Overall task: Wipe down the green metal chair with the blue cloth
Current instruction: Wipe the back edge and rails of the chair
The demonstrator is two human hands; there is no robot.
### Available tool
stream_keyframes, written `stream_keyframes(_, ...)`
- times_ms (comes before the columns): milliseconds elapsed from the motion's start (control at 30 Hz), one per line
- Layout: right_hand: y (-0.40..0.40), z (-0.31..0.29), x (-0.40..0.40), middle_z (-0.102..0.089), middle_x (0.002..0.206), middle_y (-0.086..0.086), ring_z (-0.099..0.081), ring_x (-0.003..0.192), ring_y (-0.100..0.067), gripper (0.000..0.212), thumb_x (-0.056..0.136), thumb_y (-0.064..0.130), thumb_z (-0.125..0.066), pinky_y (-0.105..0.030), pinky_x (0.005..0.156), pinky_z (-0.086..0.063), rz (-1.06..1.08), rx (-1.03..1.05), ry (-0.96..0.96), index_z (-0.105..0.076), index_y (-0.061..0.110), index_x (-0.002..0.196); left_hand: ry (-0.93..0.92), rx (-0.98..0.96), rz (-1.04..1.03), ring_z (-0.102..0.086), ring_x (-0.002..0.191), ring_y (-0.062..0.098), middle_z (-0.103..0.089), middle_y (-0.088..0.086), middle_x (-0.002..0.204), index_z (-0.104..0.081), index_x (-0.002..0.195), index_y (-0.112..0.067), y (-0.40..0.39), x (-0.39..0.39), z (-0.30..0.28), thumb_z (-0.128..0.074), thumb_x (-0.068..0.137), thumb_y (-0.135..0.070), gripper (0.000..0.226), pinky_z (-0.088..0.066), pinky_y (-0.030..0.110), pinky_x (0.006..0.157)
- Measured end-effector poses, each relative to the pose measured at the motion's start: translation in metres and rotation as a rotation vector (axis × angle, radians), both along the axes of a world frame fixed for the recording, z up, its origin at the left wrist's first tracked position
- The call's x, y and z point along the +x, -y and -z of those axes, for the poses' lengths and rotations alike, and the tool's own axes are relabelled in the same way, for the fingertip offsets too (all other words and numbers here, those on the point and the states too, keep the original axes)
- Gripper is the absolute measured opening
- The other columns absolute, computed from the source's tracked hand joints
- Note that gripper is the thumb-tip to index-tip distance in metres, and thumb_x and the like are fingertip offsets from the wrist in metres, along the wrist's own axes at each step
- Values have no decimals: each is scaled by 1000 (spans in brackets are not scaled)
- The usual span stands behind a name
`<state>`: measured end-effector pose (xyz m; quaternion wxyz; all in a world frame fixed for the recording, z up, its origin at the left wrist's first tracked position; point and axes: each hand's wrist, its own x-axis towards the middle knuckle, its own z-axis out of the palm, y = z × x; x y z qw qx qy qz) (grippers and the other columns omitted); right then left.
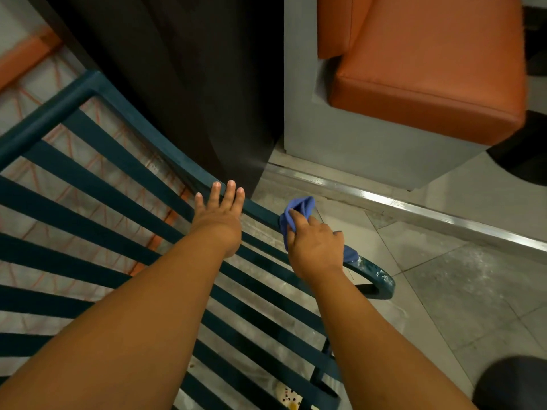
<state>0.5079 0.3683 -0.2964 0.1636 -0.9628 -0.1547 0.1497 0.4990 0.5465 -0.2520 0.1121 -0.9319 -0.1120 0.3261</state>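
— Green painted metal fills the left side: that is the green metal chair [97, 184], its flat slats running across, with pale floor and orange lines showing through the gaps.

— Where are the hands?

— The left hand [220, 214] lies flat near the middle, fingers straight and spread, resting on the chair's curved rail; its grip is open, holding nothing. Just to the right, the right hand [315, 247] has its grip closed around the blue cloth [297, 211], fingers curled over the bunched fabric.

— And the cloth itself?

— Pressed on the same curved rail, right of the left hand, wrapped partly over the bar. A little of it pokes out on the near side of the hand too. The rail's rounded end, further right, looks wet or scuffed.

— Anything beyond?

— A dark panel [177, 84] stands at the far side, then a grey base carrying an orange padded seat [426, 69] at the far right. Grey floor tiles [444, 276] lie below, crossed by a shiny metal strip [414, 207].
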Motion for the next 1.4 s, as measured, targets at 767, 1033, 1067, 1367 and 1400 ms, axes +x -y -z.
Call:
stream_keyframes(767,50,-12,-4,-50,138,-2,-52,112,-27,41,100,42,-32,-46,94,-41,-35,13,-101,-33,37,141,27,-185,12,31,139,29,39,-1,150,31,142,-29,62,-5,11,-46,80,5,105,10,63,111)
stream_keyframes(1033,41,5,-32,-23,158,-1,-33,137,-32,63,97,44,-43,-57,109,-24,-124,-54,52,-8,43,149,-14,-167,10,31,139,30,40,-1,149,32,141,-30,63,-3,10,-50,80,5,108,9,62,111)
stream_keyframes(1067,47,9,-38,-24,159,-2,-33,137,-33,66,96,45,-45,-58,109,-25,-144,-53,103,-7,44,149,-12,-165,12,31,139,31,40,0,149,33,141,-30,63,-3,11,-51,80,5,110,9,62,110)
stream_keyframes(1367,40,-19,7,-63,96,-5,-57,84,-22,36,100,50,-25,-41,84,-44,92,2,-217,-48,23,104,-35,-175,24,30,140,30,38,-1,151,30,143,-30,61,-2,6,-50,77,8,110,10,64,108)
stream_keyframes(1400,41,-19,8,-64,94,-5,-57,83,-21,39,99,52,-24,-40,82,-45,96,15,-236,-49,23,104,-36,-170,22,30,140,29,38,-1,150,30,143,-30,62,-3,6,-50,77,8,110,10,63,108)
